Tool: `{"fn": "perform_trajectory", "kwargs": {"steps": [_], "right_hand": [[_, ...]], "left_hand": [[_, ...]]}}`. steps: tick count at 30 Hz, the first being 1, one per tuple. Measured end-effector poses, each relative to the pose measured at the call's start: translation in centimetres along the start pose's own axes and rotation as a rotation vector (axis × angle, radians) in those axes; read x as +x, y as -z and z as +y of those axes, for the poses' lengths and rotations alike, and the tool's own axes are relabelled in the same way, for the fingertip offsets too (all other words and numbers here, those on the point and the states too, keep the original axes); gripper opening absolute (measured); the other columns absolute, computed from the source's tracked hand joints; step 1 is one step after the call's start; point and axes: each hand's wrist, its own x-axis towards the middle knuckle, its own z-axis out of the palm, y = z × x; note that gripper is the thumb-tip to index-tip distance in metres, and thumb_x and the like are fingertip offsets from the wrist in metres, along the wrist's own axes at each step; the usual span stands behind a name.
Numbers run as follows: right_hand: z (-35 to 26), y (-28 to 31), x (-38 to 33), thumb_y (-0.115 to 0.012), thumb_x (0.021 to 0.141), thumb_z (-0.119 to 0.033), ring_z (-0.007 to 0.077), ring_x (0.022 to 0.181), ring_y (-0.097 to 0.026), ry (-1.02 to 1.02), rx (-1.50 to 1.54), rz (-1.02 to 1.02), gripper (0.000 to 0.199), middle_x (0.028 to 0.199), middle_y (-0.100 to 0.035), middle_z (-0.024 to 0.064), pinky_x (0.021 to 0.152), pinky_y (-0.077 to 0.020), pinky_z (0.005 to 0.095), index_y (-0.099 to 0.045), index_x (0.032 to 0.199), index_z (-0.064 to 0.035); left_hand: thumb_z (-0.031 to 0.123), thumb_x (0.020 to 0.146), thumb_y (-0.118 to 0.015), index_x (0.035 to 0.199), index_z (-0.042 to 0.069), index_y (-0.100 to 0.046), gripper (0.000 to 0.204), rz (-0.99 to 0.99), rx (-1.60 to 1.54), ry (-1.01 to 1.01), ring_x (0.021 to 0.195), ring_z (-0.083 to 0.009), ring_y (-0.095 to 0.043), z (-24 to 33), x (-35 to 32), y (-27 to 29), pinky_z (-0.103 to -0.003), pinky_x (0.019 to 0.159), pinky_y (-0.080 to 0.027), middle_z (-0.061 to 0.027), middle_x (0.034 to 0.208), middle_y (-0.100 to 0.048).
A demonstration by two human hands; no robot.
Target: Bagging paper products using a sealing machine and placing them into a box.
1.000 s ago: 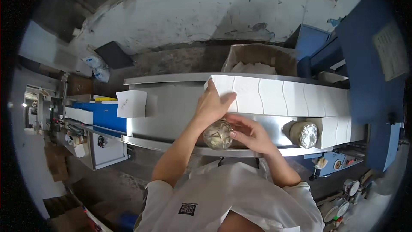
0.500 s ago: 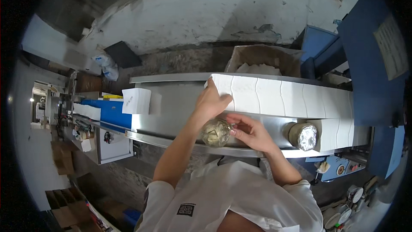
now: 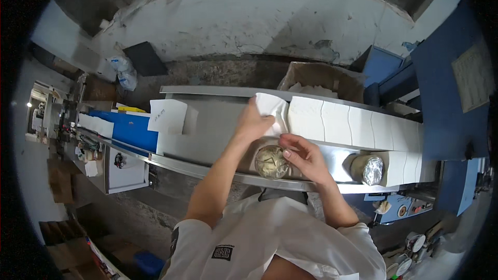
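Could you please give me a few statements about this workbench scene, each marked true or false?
1. The left hand grips the end piece of the row of white stacks. True.
2. The right hand rests on a blue box. False: its fingers touch a round clear-wrapped bundle.
3. A second round bundle lies further to the right on the metal table. True.
4. The cardboard box behind the row is sealed shut. False: it is open.

Left hand (image 3: 254,122) hides white sheet's (image 3: 272,109) corner.
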Motion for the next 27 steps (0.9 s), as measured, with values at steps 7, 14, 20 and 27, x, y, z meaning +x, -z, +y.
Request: {"fn": "perform_trajectory", "kwargs": {"steps": [7,14,20,27], "right_hand": [[0.0,-2.4,1.2,-0.065,0.092,-0.008,0.0222,0.124,-0.051,-0.005,-0.079,0.079,0.045,0.129,-0.056,0.0144,0.099,-0.0473,0.0343,-0.05,0.133,0.0033],[-0.3,-2.8,1.7,-0.065,0.092,-0.014,0.0257,0.126,-0.051,-0.036,-0.201,0.126,0.047,0.134,-0.055,0.0139,0.103,-0.041,0.0369,-0.051,0.133,0.0026],[-0.3,-2.7,2.2,-0.065,0.091,-0.007,0.0252,0.128,-0.049,-0.014,-0.2,0.091,0.048,0.135,-0.054,0.0161,0.104,-0.0414,0.0361,-0.049,0.134,0.0037],[-0.1,-2.3,1.8,-0.065,0.09,-0.008,0.024,0.127,-0.049,-0.004,-0.186,0.071,0.048,0.132,-0.055,0.0154,0.103,-0.0414,0.0356,-0.049,0.133,0.0058]], "left_hand": [[0.013,0.085,-0.065,0.135,-0.002,-0.046,0.056,-0.14,-0.87,0.194,0.102,-0.021,-0.063,-15.9,-1.3,12.0,-0.035,0.084,-0.053,-0.013,0.116,-0.062],[0.046,0.097,-0.053,0.137,-0.003,-0.045,0.063,0.304,-0.863,0.433,0.115,-0.0243,-0.058,-17.4,-4.8,18.5,-0.039,0.099,-0.045,-0.0156,0.127,-0.058],[0.05,0.09,-0.057,0.126,-0.004,-0.054,0.065,0.271,0.173,0.27,0.105,-0.0324,-0.06,-14.5,-3.1,18.1,-0.038,0.092,-0.047,-0.019,0.112,-0.065],[0.028,0.085,-0.061,0.123,0.001,-0.059,0.046,0.342,-0.568,0.102,0.125,-0.0311,-0.048,-8.8,-4.2,7.8,-0.048,0.108,-0.028,-0.0153,0.125,-0.059]]}}
